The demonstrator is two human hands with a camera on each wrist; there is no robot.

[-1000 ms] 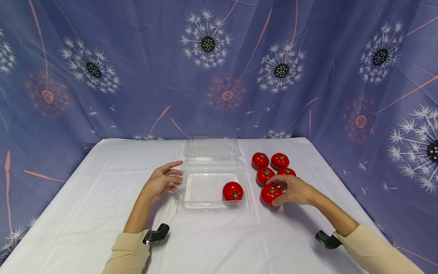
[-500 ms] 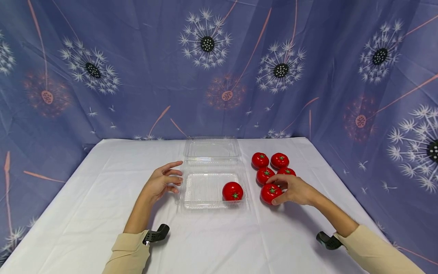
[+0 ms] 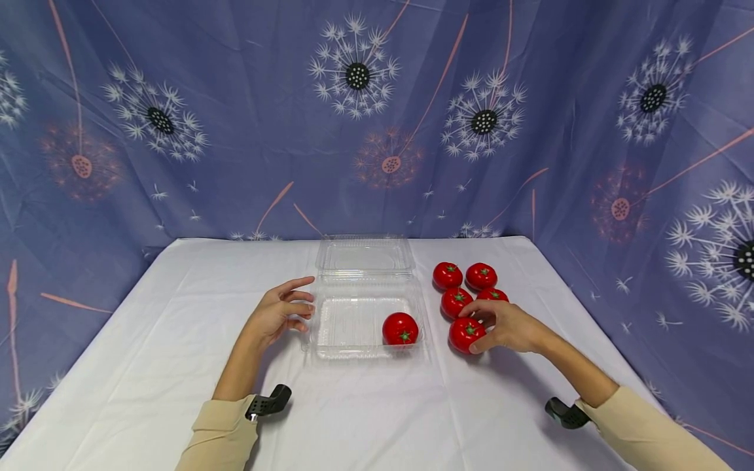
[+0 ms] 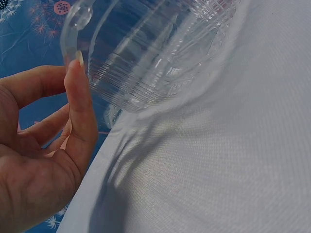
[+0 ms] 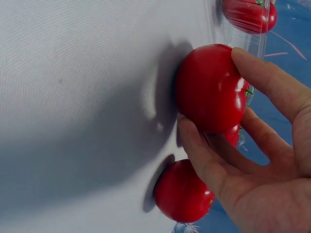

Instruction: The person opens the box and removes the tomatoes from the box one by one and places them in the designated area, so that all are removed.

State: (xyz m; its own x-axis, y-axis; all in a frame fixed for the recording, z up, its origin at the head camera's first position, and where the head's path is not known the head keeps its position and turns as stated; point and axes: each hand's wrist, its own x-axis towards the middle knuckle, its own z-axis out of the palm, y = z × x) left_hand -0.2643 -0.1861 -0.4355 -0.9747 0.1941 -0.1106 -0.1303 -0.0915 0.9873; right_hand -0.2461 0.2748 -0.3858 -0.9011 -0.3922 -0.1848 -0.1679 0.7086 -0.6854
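My right hand [image 3: 506,327] grips a glossy red tomato [image 3: 464,335] with thumb and fingertips on opposite sides. In the right wrist view, that tomato [image 5: 209,87] is held close over the white cloth. At the left edge of a clear plastic clamshell box [image 3: 353,353], my left hand [image 3: 278,315] has its fingers spread and gently bent. Its fingertips [image 4: 77,65] meet the box rim in the left wrist view. Another tomato [image 3: 400,329] sits in the box's front right corner. The box lid [image 3: 366,255] lies back, away from me.
Several more tomatoes stand behind the gripped one, including one at back left [image 3: 448,275], one at back right [image 3: 482,277] and one directly behind [image 3: 456,303]. A white cloth [image 3: 365,418] covers the table. A blue dandelion-print curtain [image 3: 265,118] hangs beyond.
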